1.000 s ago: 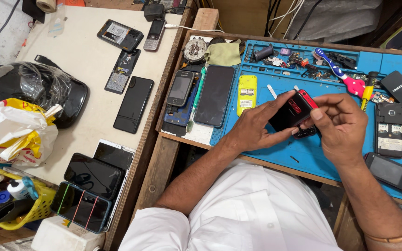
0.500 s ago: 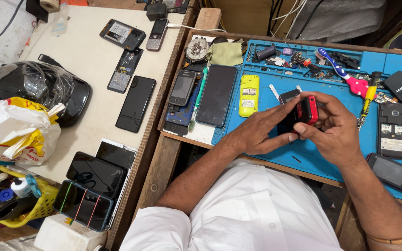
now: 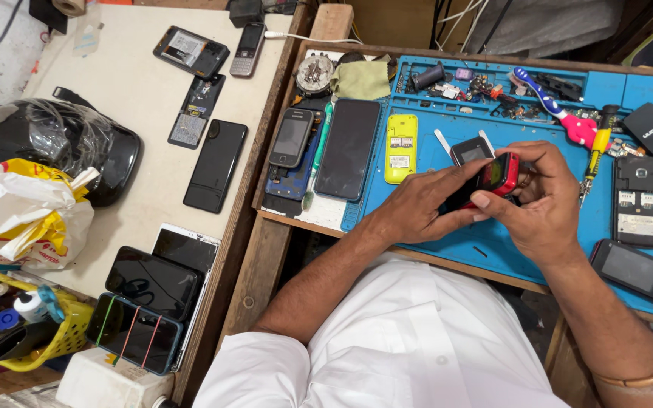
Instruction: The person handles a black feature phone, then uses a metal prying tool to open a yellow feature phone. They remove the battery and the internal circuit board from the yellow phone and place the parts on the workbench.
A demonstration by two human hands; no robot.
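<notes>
A small red and black phone (image 3: 497, 173) is gripped between both my hands over the blue work mat (image 3: 447, 249). My left hand (image 3: 417, 205) holds its lower end from the left, fingers stretched along its side. My right hand (image 3: 542, 200) wraps its upper end, with the thumb pressed on the edge. A small grey phone part (image 3: 468, 150) lies on the mat just behind the red phone.
On the mat lie a yellow phone back (image 3: 400, 148), a black smartphone (image 3: 348, 148), an open phone (image 3: 636, 200), a keypad phone (image 3: 644, 276), a screwdriver (image 3: 597, 151) and small parts. The white table on the left carries more phones, a black helmet (image 3: 62, 147) and a yellow basket (image 3: 17, 332).
Both hands have turned the red phone on edge, so its red side now faces up. The hands stayed in the same spot over the mat.
</notes>
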